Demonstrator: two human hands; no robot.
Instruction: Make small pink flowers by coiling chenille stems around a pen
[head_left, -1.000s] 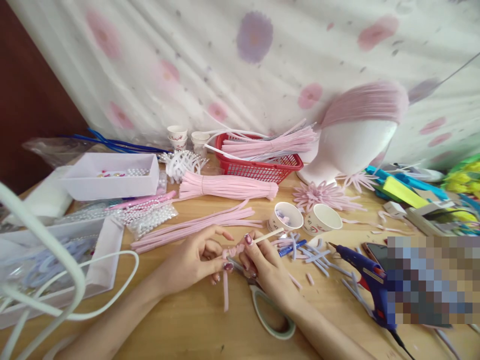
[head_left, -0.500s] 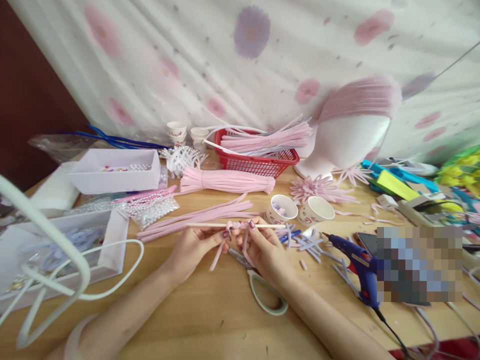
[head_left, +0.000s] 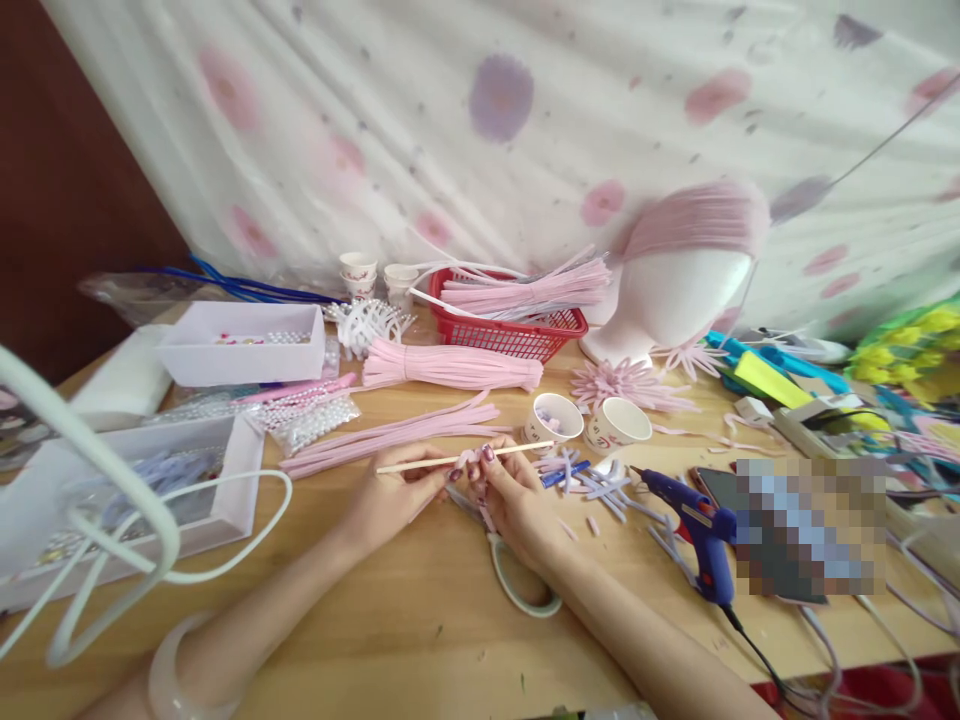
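Note:
Between my two hands lies a thin wooden stick, tilted slightly up to the right. A pink pipe cleaner is curled around its middle, and one tail hangs below the fingers. My left hand is closed on the stick left of the coil, thumb near the curl. My right hand is closed in a pinch at the coil on the pipe cleaner; the stick's end sticks out past it. Under the hands, scissors lie on the table, blades partly hidden.
Pink pipe cleaners and a tied bundle lie beyond the hands. Two paper cups, a blue glue gun and cut lilac pieces are to the right. White boxes and a white looped tube stand left.
The stick has tilted, its right end now higher. The coil looks more bunched, and the tail that hung at the left fingers no longer shows there. The view has shifted slightly.

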